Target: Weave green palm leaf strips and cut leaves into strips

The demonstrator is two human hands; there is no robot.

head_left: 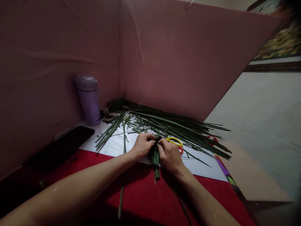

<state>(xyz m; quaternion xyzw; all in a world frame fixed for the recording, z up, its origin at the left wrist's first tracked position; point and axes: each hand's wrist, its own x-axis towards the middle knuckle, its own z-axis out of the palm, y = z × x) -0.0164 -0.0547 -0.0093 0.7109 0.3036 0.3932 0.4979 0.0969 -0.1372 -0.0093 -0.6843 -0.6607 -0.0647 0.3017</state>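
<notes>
Between my two hands is a folded bundle of dark green leaf strips [156, 160], its rolled lower end pointing toward me over the red cloth. My left hand [144, 146] pinches its upper part from the left, thumb and fingers pressed together. From the right, my right hand [169, 154] pinches the same part, its fingertips close to those of the left. The exact fold under the fingertips is hidden. Just behind my right hand lie scissors with yellow and red handles [175, 141]. A single long leaf strip [124, 135] runs down past my left wrist.
Many long green leaves [178, 122] are heaped at the back and reach past the right edge of the white sheet [202, 168]. Shorter cut strips [111, 133] lie at left. A purple tumbler [88, 103] and a black phone-like slab [63, 144] stand near the pink wall panel [164, 56].
</notes>
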